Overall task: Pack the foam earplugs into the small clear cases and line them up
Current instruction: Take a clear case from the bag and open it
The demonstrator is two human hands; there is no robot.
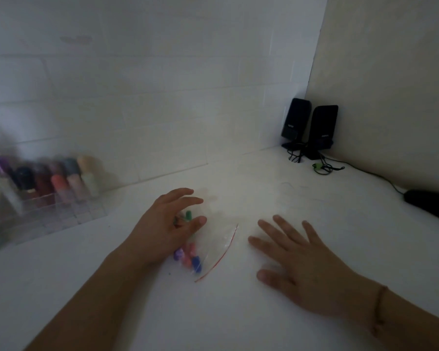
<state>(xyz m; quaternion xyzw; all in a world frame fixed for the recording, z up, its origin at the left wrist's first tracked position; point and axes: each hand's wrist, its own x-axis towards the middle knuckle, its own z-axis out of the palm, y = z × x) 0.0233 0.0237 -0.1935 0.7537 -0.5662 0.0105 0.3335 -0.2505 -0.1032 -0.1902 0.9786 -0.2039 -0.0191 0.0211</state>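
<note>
A clear zip bag (213, 239) with a red seal strip lies on the white table, holding several coloured foam earplugs (188, 257) in pink, purple, blue and green. My left hand (167, 224) rests on the bag's left part, fingers curled over the earplugs and gripping the plastic. My right hand (297, 259) lies flat on the table to the right of the bag, fingers spread, holding nothing. I see no small clear cases in the dim, blurred picture.
A clear acrylic organizer (48, 193) with coloured bottles stands at the left by the tiled wall. Two black speakers (309, 127) with cables sit in the far right corner. A dark object (431, 203) lies at the right edge.
</note>
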